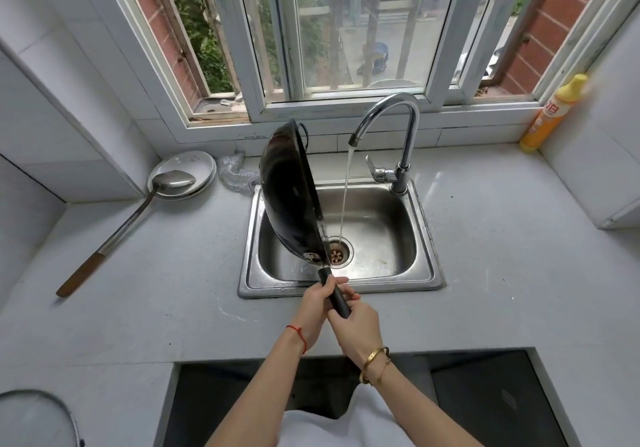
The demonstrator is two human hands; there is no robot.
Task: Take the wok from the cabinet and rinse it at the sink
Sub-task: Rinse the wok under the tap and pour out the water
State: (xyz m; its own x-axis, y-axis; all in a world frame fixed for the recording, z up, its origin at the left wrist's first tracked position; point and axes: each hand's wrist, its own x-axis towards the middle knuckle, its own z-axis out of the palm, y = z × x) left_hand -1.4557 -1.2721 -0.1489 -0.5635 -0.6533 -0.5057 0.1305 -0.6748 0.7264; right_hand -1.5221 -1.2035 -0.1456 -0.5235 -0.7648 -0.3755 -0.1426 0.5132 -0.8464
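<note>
Both hands were wrapped around the handle of the wok [291, 190] — the left hand [317, 303] nearer the pan, the right hand [356, 322] at the handle's end, fingers curled tight. It stood tipped on edge over the left half of the sink [427, 239], rim down near the drain. Water ran from the faucet [398, 124], falling just right of the pan without visibly striking it. Rinsing seemed under way — likely a pour-out; next, swing the bowl under the stream.
</note>
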